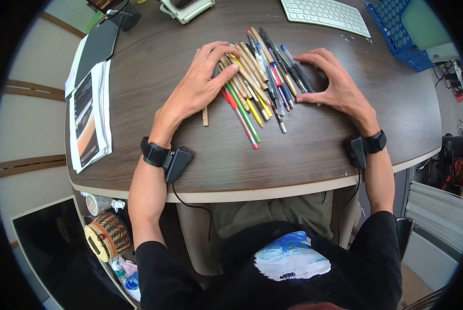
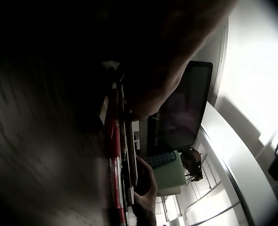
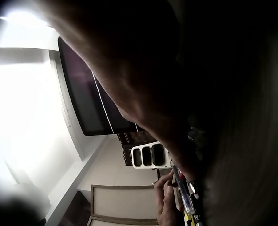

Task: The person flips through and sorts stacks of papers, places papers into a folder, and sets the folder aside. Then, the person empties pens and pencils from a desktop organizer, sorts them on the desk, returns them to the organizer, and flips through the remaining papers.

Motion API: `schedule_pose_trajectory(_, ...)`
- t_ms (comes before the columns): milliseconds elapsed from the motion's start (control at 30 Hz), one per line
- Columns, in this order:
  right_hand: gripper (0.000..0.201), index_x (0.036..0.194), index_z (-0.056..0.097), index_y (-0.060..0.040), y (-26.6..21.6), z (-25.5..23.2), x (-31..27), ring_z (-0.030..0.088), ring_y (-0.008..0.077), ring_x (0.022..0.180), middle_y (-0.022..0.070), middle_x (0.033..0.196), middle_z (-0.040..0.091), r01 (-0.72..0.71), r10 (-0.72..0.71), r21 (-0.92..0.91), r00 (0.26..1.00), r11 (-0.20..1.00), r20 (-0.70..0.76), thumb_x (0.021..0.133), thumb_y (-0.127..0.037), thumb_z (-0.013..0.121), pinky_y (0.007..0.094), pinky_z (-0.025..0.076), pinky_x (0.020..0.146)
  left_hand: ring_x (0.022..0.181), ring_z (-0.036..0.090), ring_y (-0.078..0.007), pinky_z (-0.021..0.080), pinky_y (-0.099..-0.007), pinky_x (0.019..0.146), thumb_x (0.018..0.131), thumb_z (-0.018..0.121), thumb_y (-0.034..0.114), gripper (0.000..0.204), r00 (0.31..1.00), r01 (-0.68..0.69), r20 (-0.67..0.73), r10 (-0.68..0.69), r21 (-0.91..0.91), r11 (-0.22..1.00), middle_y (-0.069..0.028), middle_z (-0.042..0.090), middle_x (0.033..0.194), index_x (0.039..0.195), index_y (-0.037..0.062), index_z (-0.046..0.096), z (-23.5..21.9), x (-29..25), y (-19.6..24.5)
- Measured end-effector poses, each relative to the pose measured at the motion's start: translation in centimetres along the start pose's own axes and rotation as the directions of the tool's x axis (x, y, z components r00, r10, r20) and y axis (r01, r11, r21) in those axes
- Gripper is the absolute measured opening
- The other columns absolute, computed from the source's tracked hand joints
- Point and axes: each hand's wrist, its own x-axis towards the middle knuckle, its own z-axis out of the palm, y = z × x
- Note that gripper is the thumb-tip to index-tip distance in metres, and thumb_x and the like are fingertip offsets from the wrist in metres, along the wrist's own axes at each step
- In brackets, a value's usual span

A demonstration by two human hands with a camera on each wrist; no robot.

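A loose pile of pencils point(image 1: 253, 70) and pens lies on the brown desk point(image 1: 231, 165), mostly pointing the same way. My left hand point(image 1: 198, 80) rests against its left side, with fingertips and thumb over several wooden pencils. Under that hand a short wooden piece point(image 1: 205, 117) sticks out. A red pen point(image 1: 247, 128) and a green pen point(image 1: 248, 118) reach toward the front edge; the red one shows close up in the left wrist view. At the pile's right side, my right hand point(image 1: 340, 90) is spread in a C shape, its fingertips near the black pens point(image 1: 302, 77).
Papers point(image 1: 93, 119) and a dark folder point(image 1: 98, 46) lie at the left. A white keyboard point(image 1: 325, 15) is at the back right, beside a blue basket point(image 1: 396, 36). A white holder with three openings point(image 3: 148, 156) stands at the back. Cables hang from both wrist cameras.
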Motion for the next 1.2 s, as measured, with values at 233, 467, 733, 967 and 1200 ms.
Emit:
schedule_pose_trajectory(233,0.072,0.129,0.070,-0.0159,0.7,-2.4,-0.6,0.059,0.0276,0.120,0.0046,0.115,0.062,-0.147,0.147,-0.010,0.985,0.989,0.092,0.070,-0.045,0.099,0.0442,0.050,0.106,0.148,0.051,-0.0307,0.038,-0.0476,0.127,0.108,0.068,0.040,0.038,1.000,0.025,0.015,-0.025,-0.017,1.000,-0.0109,0.054,0.155,0.136,0.0142,0.067,-0.3,0.1,0.3)
schedule_pose_trajectory(467,0.035,0.103,0.067,-0.0070,2.2,-2.7,-0.8,0.057,0.0189,0.102,0.0032,0.104,0.060,-0.080,0.086,-0.067,0.991,0.995,0.100,0.084,-0.027,0.088,0.0365,0.050,0.093,0.149,0.051,-0.0308,0.039,-0.0477,0.127,0.107,0.070,0.039,0.038,1.000,-0.002,0.015,0.002,-0.001,1.000,-0.0108,0.055,0.155,0.135,0.0134,0.066,-0.4,0.3,0.2)
schedule_pose_trajectory(733,0.024,0.100,0.069,-0.0028,3.2,-3.8,-0.5,0.063,0.0232,0.087,0.0088,0.088,0.065,-0.360,0.354,-0.098,0.933,0.928,-0.071,0.093,-0.024,0.079,0.0408,0.052,0.074,0.151,0.048,-0.0318,0.037,-0.0478,0.127,0.107,0.070,0.037,0.037,1.000,0.023,0.020,-0.024,0.020,1.000,-0.0115,0.055,0.157,0.135,0.0130,0.065,-0.4,0.3,0.3)
schedule_pose_trajectory(967,0.030,0.101,0.068,-0.0057,3.3,-3.5,-0.3,0.063,0.0194,0.085,0.0053,0.089,0.065,-0.160,0.129,-0.109,0.960,0.981,-0.247,0.095,-0.031,0.084,0.0363,0.053,0.074,0.151,0.049,-0.0315,0.038,-0.0471,0.127,0.108,0.070,0.035,0.036,1.000,0.006,0.024,-0.007,0.022,1.000,-0.0118,0.054,0.157,0.136,0.0131,0.065,-0.4,0.3,0.2)
schedule_pose_trajectory(1200,0.032,0.105,0.067,-0.0060,-1.4,-0.5,0.0,0.061,0.0218,0.087,0.0060,0.090,0.062,-0.036,0.027,0.112,0.996,0.993,0.083,0.090,-0.027,0.085,0.0378,0.052,0.079,0.149,0.050,-0.0311,0.039,-0.0458,0.126,0.109,0.069,0.034,0.036,1.000,0.002,0.020,-0.002,0.013,1.000,-0.0118,0.054,0.155,0.137,0.0127,0.065,-0.5,0.3,0.3)
